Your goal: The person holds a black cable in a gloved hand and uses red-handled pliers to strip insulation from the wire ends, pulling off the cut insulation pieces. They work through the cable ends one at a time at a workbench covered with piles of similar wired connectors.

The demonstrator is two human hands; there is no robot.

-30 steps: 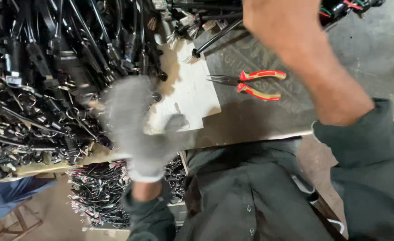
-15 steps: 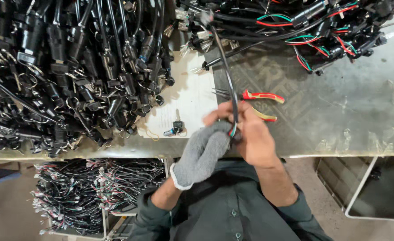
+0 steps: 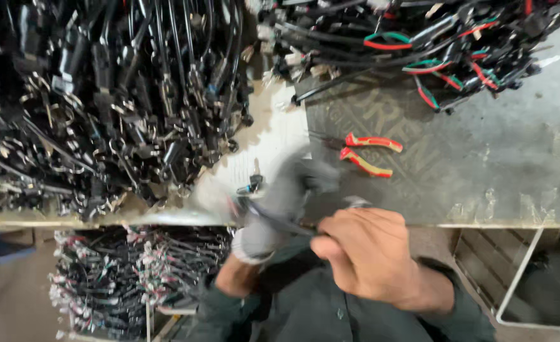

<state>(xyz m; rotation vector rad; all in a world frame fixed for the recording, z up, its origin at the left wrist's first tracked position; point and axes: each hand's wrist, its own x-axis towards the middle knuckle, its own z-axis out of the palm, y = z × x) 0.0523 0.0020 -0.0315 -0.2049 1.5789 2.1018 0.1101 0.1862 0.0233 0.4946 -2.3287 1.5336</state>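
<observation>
A: Fingers first — what do I log?

B: Fingers on the right hand (image 3: 368, 256) are curled tight into a bare fist, pinching one end of a thin black cable (image 3: 280, 221). Left hand (image 3: 280, 202) wears a grey knit glove, blurred; its fingers look wrapped round the same cable, but I can't swear to the exact grip through the blur.

A: Where's the cable sitting?

B: From my feed it runs as a thin dark line from the fist at 5 o'clock up toward the glove at 9 o'clock of it, right over the front edge of the bench, close to the person's chest. Rubbery sheath, smooth, slim.

A: Anything beside it?

B: Small black connector piece (image 3: 252, 185) lies on a pale, scuffed board (image 3: 280, 133), just at 10 o'clock of the glove. Pliers (image 3: 365, 154) with red-and-yellow plastic handles rest at 1 o'clock of the hands, lying flat on the grey metal worktop (image 3: 495, 164), which is dull, scratched, with a faint embossed pattern.

A: Piles?

B: Big heap of black cable harnesses (image 3: 102, 95) at 10 o'clock, tangled, glossy, with metal clips. Second bundle (image 3: 432, 44) at 1 o'clock, black with red and green wires looped in. More wire bundles (image 3: 128, 278) under the bench at 8 o'clock, with pale ends showing.

A: Clothing?

B: Dark grey-green shirt (image 3: 318, 310), soft woven, at 6 o'clock.
</observation>
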